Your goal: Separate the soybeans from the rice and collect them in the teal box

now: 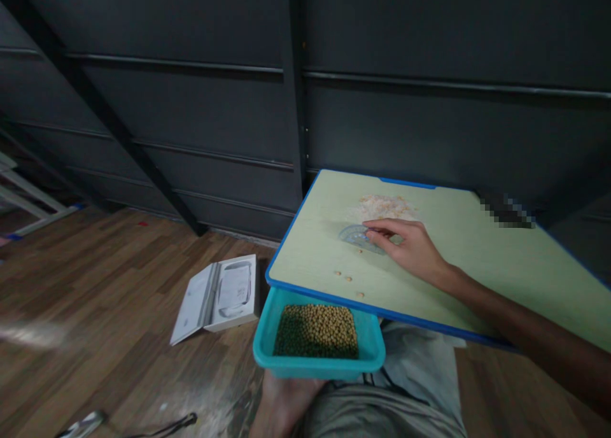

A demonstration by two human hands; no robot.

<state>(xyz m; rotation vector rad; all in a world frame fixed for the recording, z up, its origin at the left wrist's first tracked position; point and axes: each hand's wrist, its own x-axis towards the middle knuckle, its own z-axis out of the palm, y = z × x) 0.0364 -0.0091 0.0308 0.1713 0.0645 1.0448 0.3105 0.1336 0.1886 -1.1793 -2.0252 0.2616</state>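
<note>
Between thumb and fingers, my right hand [405, 244] pinches a clear plastic protractor [356, 235], held low over the tabletop. Just beyond it is a heap of white rice-like grains [384, 205] with yellowish bits mixed in. Several loose soybeans [349, 279] lie between the protractor and the near edge. Below that edge, a teal plastic basin [319, 363] contains many soybeans [324, 330]. Under the basin's near side is my left hand [291, 393], seemingly supporting it; its fingers are hidden.
The pale green table [458, 260] has a blue rim. A dark pixelated object [508, 210] rests at its far right. Behind stands a dark panelled wall [229, 113]. On the wooden floor, an opened white box [233, 295] lies left of the basin, with a cable [176, 423] nearer me.
</note>
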